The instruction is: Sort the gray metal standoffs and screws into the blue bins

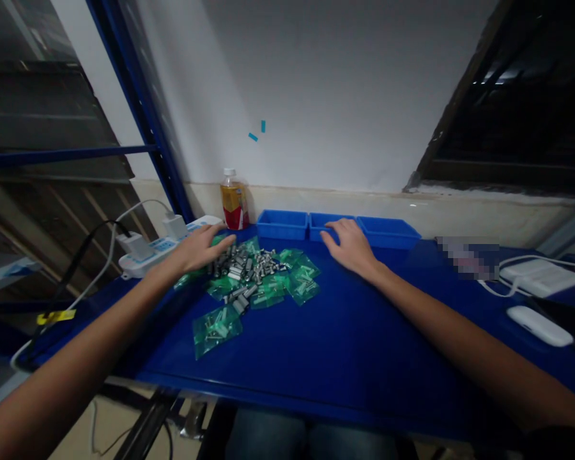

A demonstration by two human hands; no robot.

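Both hands lie palm down and hold nothing. The left hand (199, 249) has its fingers loosely spread and touches the left edge of a heap of small metal cylinders (244, 265), dull grey and stubby, at the middle of the smooth blue table (345, 358). The right hand (349, 246) rests flat, apart from the heap. Crinkled green translucent bags (218, 326) ring the cylinders. Rectangular blue plastic bins (282, 225) stand behind, with a capped drink bottle (234, 204) beside them.

A small workshop is indicated by the blue bench (345, 345), blue parts bins (282, 225), loose metal parts (246, 263) and steel racking (138, 96).
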